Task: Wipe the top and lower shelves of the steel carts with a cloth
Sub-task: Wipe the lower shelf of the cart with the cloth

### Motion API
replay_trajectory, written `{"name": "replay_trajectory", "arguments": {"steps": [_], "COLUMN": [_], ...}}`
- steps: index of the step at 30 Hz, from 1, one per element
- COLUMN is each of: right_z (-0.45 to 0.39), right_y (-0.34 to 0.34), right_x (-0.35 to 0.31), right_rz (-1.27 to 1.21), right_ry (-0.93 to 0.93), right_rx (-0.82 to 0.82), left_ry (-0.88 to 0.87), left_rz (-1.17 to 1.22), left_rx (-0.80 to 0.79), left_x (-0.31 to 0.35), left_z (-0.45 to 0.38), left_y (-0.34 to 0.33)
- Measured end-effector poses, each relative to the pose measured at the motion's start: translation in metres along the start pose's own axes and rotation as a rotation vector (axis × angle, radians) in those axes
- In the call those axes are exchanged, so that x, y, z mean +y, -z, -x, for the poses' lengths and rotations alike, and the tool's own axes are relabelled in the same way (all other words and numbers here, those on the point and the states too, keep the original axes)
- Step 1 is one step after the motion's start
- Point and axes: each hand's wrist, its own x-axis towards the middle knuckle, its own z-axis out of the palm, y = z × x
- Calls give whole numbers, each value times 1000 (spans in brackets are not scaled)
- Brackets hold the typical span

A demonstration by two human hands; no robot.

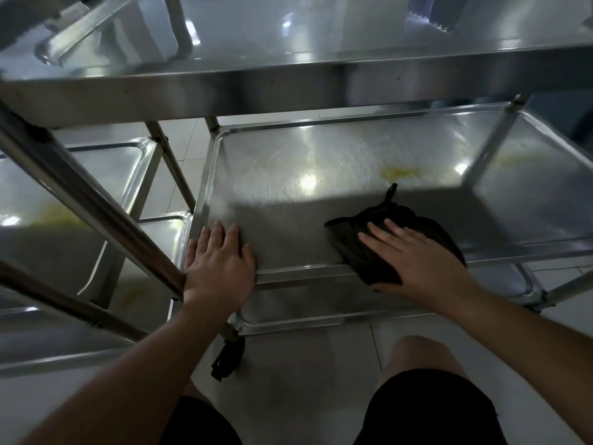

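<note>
A steel cart stands in front of me, its middle shelf [321, 175] shiny and marked with yellowish stains [401, 171] near the far side. A dark cloth [378, 245] lies crumpled at the shelf's near edge, right of centre. My right hand [417, 258] presses flat on the cloth, fingers straight and spread. At the shelf's near left corner my left hand [221, 261] rests flat on the steel, fingers extended. The top shelf [288, 65] runs across above. A lower shelf [288, 313] shows beneath the near rim.
A second steel cart [80, 194] stands close on the left, its slanted posts crossing the view and its shelves stained yellow. A black caster [226, 358] sits under the near left leg. White floor tiles lie below. My knees in black shorts are at the bottom.
</note>
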Motion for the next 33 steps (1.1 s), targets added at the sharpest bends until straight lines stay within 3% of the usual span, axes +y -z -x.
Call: {"name": "replay_trajectory", "arguments": {"steps": [12,15,19,26,30,33], "right_z": [16,19,28,40,86,124], "right_y": [-2,1,17,86,152,211], "right_x": [1,-4,-10,-54,-97,-117], "right_rz": [-11,-53,-178,-408,-352,-381], "right_ry": [-8,7,5,-207,-271,-310], "right_rx": [77,122,51,-372,-705,-837], "left_ry": [48,53,100,-130,-93,-102], "left_rz": [-22,-24,-17,-114,-224,-244], "left_rx": [-62,-111,-239,-415,-716,-789], "left_x": [11,12,15,70,111,132], "left_z": [3,4,1,69,116,146], "left_y": [5,9,24,81,144,208]}}
